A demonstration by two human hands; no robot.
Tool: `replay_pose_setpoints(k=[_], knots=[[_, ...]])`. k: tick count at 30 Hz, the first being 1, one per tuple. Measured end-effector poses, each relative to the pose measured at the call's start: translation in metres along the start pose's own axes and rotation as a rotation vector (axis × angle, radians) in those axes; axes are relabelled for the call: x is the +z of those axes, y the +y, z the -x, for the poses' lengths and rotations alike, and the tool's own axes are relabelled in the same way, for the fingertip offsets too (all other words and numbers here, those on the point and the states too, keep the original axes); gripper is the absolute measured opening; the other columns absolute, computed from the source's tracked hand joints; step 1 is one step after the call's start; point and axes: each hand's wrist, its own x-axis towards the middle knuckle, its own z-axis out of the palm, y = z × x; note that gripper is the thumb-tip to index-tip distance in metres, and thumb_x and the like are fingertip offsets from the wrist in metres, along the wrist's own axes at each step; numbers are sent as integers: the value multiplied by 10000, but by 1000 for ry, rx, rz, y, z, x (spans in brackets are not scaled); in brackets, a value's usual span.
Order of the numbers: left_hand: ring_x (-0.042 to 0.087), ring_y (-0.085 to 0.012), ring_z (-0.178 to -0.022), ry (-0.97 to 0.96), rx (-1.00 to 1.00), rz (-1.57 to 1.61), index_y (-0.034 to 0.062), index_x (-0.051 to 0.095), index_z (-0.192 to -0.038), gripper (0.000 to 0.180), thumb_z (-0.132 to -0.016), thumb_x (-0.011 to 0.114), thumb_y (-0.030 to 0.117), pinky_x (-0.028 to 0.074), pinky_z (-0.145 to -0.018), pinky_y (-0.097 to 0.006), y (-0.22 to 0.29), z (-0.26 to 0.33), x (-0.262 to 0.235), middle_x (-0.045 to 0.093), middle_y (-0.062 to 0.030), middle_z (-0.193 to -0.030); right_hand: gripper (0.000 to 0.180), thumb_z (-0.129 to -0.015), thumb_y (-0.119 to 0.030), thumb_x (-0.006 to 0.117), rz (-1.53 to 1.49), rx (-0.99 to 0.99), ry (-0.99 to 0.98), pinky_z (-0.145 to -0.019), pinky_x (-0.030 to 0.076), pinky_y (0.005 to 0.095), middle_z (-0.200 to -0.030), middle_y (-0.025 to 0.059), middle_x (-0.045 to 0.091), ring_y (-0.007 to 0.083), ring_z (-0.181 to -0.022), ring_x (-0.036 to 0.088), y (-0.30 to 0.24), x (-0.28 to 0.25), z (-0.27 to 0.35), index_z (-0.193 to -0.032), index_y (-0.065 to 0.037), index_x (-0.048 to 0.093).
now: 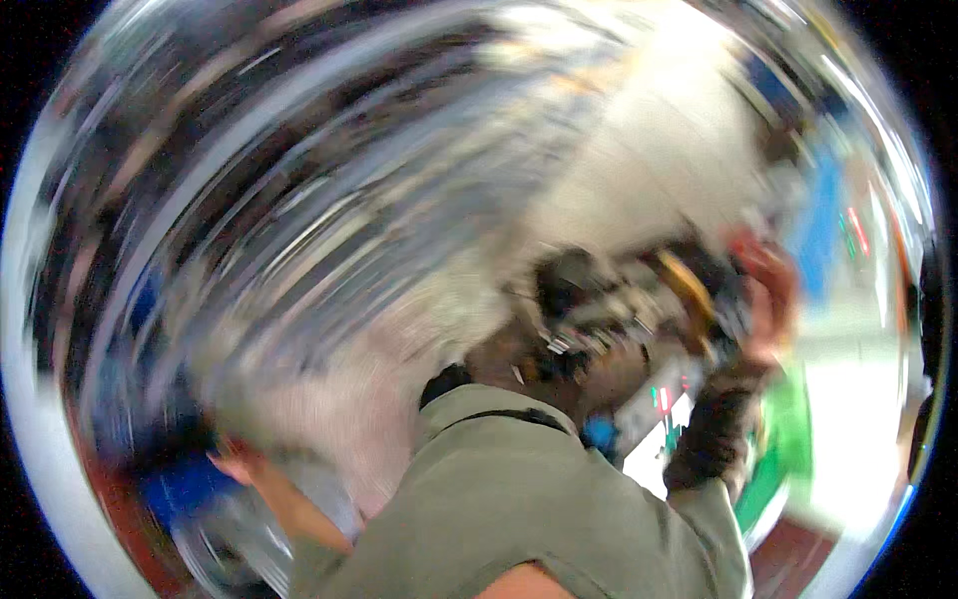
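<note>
Strong motion blur smears the whole view. My left hand (pixel 238 461) hangs low on the left, near a dark and blue shape (pixel 185 489); its fingers are too smeared to read. On the right, my right hand (pixel 768 304) reaches forward beside a jumbled dark mass (pixel 619 309) of black and brown shapes. A curved yellow piece (pixel 689 290) lies at that mass's right side, close to the hand. Whether my right fingers touch or hold anything is lost in the blur.
Streaked grey and dark shelf-like rows (pixel 329 200) fill the left. A pale floor (pixel 669 150) stretches ahead. Along the right run a blue upright shape (pixel 818 220), a green patch (pixel 788 429) and a white surface (pixel 858 419). A small blue round thing (pixel 600 434) sits near my torso.
</note>
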Motion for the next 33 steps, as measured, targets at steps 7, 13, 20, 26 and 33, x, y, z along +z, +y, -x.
replay_pose_setpoints(k=[7, 13, 20, 26, 33], knots=[[503, -291, -998, -598, -986, -1394, 34, 447, -1271, 457, -937, 520, 337, 398, -881, -413, -279, 33, 216, 518, -151, -1127, 351, -876, -63, 653, 495, 145, 708, -875, 518, 311, -1043, 88, 671, 168, -970, 643, 30, -121, 272, -1217, -50, 568], [513, -210, -810, -1052, -839, -1814, 38, 490, -1156, 302, -920, 573, 207, 423, -724, -354, -322, 80, 344, 539, -92, -929, 326, -854, -25, 686, 444, 64, 1467, -856, 514, 293, -1015, 97, 682, 162, -948, 639, 20, -280, 507, -1167, -7, 598], [509, -119, -599, -1198, -581, -1996, 43, 533, -1038, 165, -906, 625, 81, 440, -545, -292, -348, 171, 433, 558, -33, -732, 1037, -643, -414, 859, 647, 627, 2335, -1093, 374, 406, -1367, 269, 511, 360, -1275, 501, 9, -520, 680, -1426, 48, 360], [532, -119, -694, -1211, -659, -2171, 7, 530, -1066, 216, -885, 635, 57, 455, -674, -256, -369, 223, 442, 580, -43, -867, 1100, -578, -362, 903, 344, 965, 2555, -1071, 404, 432, -1384, 263, 486, 395, -1221, 541, -28, -671, 721, -1405, -18, 265], [600, -218, -868, -1723, -491, -2333, 3, 540, -1150, 342, -844, 656, 100, 480, -817, -322, -387, 216, 438, 619, -77, -933, 794, -681, -197, 844, 361, 505, 2227, -949, 495, 389, -1264, 186, 602, 299, -1099, 616, -12, -637, 827, -1342, 14, 458]])
